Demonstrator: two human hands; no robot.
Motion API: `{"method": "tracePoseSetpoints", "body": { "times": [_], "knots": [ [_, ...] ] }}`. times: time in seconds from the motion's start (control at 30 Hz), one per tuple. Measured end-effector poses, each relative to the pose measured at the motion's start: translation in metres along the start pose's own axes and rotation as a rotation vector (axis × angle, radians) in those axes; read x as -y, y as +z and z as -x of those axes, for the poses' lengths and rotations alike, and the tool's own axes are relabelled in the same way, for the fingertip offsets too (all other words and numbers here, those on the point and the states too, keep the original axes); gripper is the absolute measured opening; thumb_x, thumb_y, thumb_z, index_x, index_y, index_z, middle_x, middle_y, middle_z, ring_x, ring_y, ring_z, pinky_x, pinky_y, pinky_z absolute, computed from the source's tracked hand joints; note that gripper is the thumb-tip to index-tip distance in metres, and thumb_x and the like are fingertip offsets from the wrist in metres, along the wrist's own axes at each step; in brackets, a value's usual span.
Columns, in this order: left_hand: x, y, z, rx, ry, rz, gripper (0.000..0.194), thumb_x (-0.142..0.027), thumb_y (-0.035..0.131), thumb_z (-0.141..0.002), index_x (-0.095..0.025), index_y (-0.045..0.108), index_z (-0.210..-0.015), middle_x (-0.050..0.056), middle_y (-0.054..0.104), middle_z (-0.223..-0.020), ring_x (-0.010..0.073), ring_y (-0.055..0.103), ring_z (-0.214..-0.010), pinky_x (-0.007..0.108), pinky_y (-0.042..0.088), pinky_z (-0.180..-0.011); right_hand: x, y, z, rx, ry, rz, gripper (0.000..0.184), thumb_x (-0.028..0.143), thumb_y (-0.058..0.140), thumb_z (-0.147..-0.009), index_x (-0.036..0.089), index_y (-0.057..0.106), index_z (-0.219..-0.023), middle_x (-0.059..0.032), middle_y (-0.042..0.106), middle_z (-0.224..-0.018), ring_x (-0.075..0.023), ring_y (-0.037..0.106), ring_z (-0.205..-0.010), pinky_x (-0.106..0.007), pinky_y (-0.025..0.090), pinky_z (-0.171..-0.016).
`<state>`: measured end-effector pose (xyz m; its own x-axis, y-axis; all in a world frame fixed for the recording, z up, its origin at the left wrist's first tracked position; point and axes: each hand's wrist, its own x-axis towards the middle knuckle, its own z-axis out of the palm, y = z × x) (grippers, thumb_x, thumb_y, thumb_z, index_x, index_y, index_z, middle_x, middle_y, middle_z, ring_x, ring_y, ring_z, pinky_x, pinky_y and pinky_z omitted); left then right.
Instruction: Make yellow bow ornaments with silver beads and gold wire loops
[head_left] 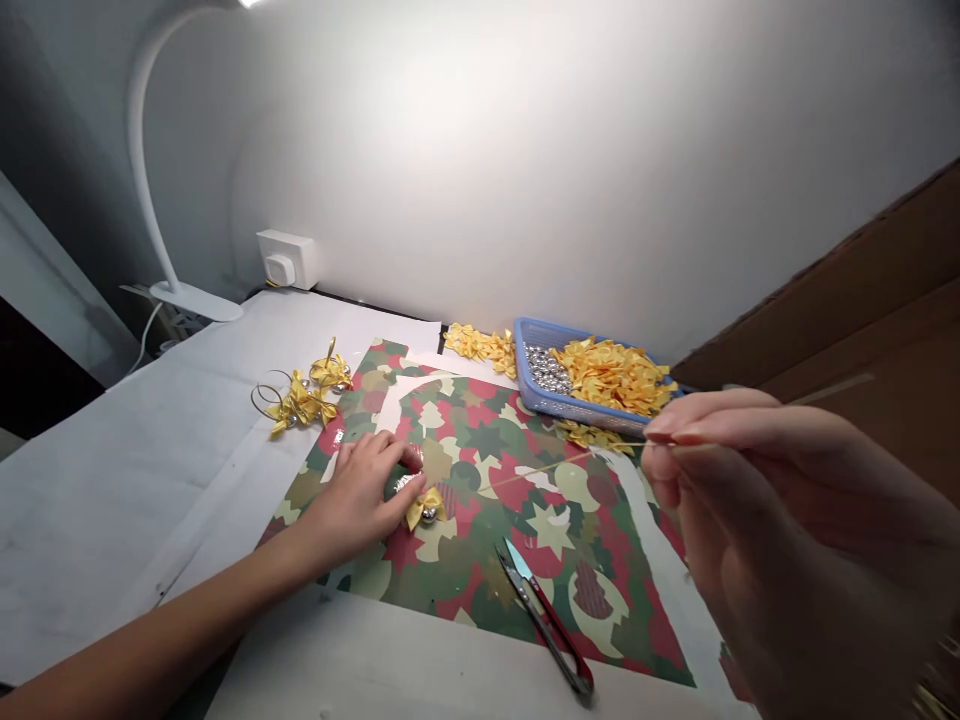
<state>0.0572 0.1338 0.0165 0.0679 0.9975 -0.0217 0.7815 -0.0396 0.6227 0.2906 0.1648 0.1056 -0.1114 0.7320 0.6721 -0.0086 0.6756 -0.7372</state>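
My left hand [369, 487] rests on the patterned mat, fingers curled, thumb and forefinger at the edge of a yellow ribbon bow [415, 513]. A round silver bell or bead [429, 515] sits at the bow's middle. Raised in the right foreground, my right hand [765, 500] pinches a thin golden thread [555, 464] between thumb and fingertips. The thread runs taut and slanting down toward the bow; where it joins is too fine to see. Whether a needle is in that pinch is hidden. Thread snips [544, 620] with a red handle lie between the hands.
A blue basket [577, 408] at the back holds silver beads and yellow bows. More yellow bows [480, 345] lie beside it. Finished-looking bows with cord loops [304, 395] are at left. A white lamp [196, 298] stands behind; a brown board [847, 300] borders the right.
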Motion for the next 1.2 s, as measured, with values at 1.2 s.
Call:
{"method": "tracePoseSetpoints", "body": {
  "times": [1.2],
  "knots": [
    [-0.019,0.024,0.011,0.117,0.423,0.105,0.019,-0.036,0.064,-0.082,-0.020,0.060,-0.092,0.004,0.069,-0.087,0.0212,0.061,-0.084,0.038,0.038,-0.082,0.011,0.032,-0.016,0.028,0.237,-0.309,0.023,0.009,0.060,-0.083,0.029,0.069,-0.075,0.0057,0.067,-0.071,-0.0087,0.063,-0.060,-0.019,0.051,-0.050]
  ]
}}
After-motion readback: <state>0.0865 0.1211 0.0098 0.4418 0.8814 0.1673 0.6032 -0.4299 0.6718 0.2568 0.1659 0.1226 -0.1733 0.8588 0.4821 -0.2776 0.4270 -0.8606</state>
